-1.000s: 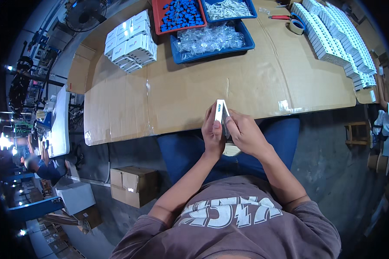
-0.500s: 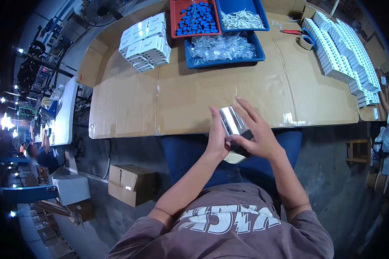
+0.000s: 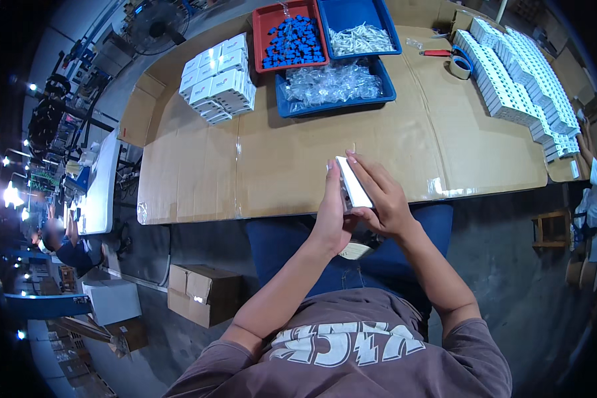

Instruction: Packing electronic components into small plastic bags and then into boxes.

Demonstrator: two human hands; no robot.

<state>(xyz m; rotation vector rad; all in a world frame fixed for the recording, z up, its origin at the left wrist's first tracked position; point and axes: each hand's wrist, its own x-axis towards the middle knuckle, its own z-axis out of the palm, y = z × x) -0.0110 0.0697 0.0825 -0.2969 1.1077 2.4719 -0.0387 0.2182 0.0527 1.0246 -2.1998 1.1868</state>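
From my remote seat, I see both hands meeting over the near edge of the cardboard-covered table [image 3: 199, 172], closed around a small white box [image 3: 353, 183]. The left hand [image 3: 331, 215] grips the box from its left side, fingers wrapped and pressed against it; the right hand [image 3: 381, 199] lies over the top and right, fingers stretched along the lid and pinching it. The box is held in the air just above the table edge, tilted, touching nothing but the hands.

I judge the work well under way but not finished. A long bank of white boxes [image 3: 517, 79] stands in rows at the far right, and a smaller stack of white boxes [image 3: 219, 76] sits at the far left. Supplies remain: a red tray [image 3: 266, 26] of blue pieces, a blue tray [image 3: 385, 20] of white parts, and a second blue tray [image 3: 292, 106] of clear bags. A tape roll [image 3: 460, 66] lies near the rows. Whether the held box is already filled, I cannot tell.
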